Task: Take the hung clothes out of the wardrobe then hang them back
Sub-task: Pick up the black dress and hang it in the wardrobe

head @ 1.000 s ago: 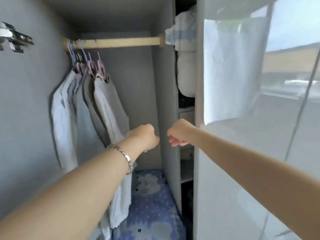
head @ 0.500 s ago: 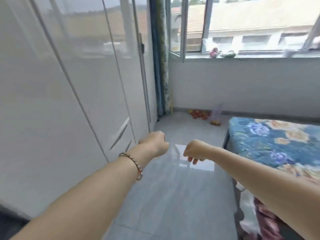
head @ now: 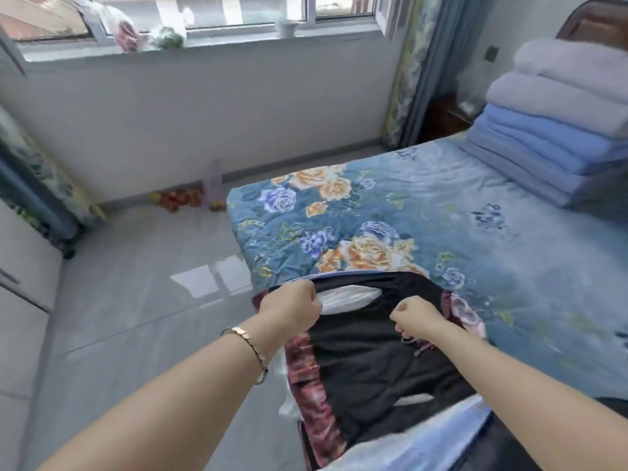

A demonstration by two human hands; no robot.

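Both hands are bunched on the top edge of the black garment (head: pixel 367 362), left hand (head: pixel 292 311) and right hand (head: pixel 416 317), fingers curled tight into the cloth. It's on a pile at the bed's (head: pixel 441 212) near left corner, partly over the edge. Yank it and I reckon the red patterned piece (head: pixel 306 375) and white one (head: pixel 350 295) underneath slide onto the floor (head: pixel 136 317).

The clothes (head: pixel 373 355) lie on the near corner of the bed (head: pixel 441 215), folded blankets (head: pixel 550 137) stacked at its far right.

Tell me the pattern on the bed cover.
The bed cover is blue with orange and purple roses; head view.
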